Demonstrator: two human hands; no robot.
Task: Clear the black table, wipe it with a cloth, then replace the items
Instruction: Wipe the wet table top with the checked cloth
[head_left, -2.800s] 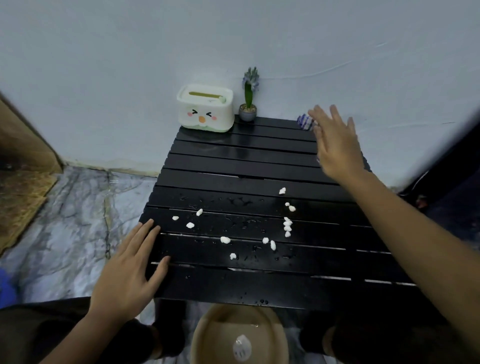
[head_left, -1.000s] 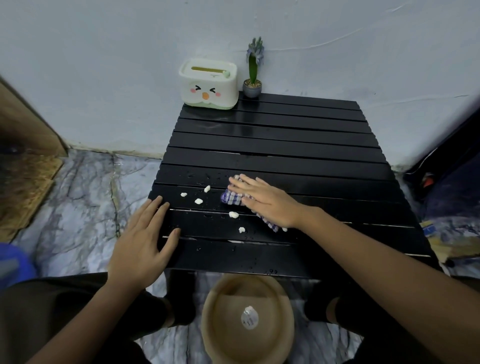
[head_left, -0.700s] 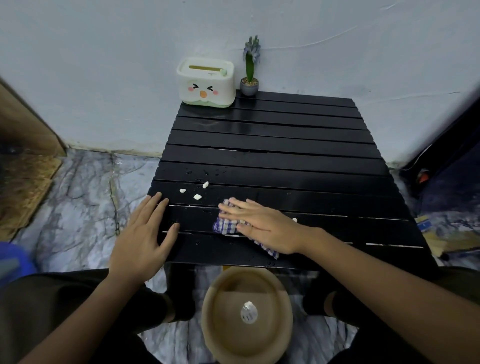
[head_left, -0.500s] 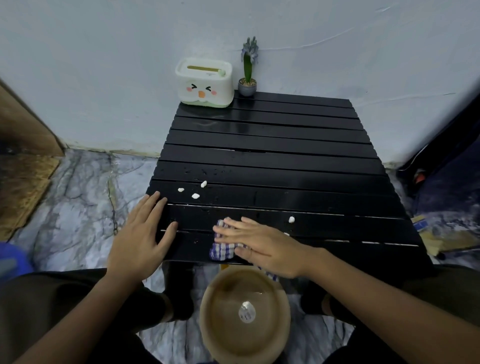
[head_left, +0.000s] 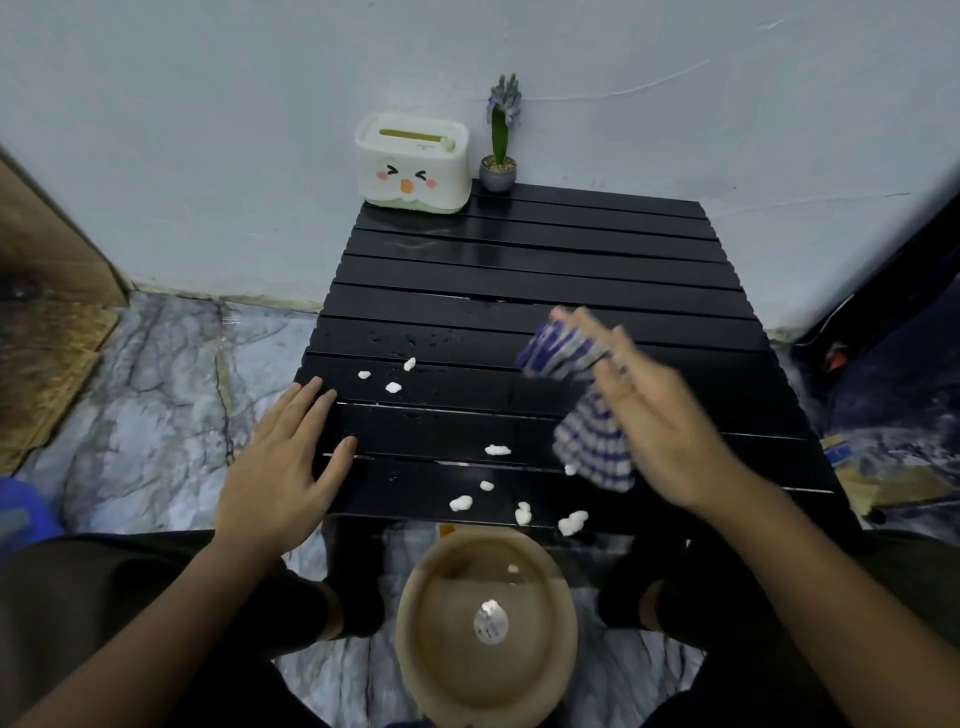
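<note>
A black slatted table (head_left: 545, 260) stands against the wall. My right hand (head_left: 660, 415) hovers blurred above its right half and holds a blue-and-white checked cloth (head_left: 589, 441) that hangs off the fingers. My left hand (head_left: 283, 467) lies flat and open on the table's near left corner. Several white crumbs are scattered near the front edge (head_left: 519, 512), and three more sit further left (head_left: 393, 387). Water drops dot the middle slats. A white tissue box with a face (head_left: 413, 163) and a small potted plant (head_left: 500, 156) stand at the back left.
A tan bowl (head_left: 561, 649) sits on the floor just below the table's front edge, with a white crumb and a pale sticker inside. Marble floor lies to the left. Dark objects and clutter fill the right side beside the table.
My right hand has lifted off the front edge and swung up and right with the cloth. Crumbs that the cloth covered now lie along the front slats, and one is in the bowl.
</note>
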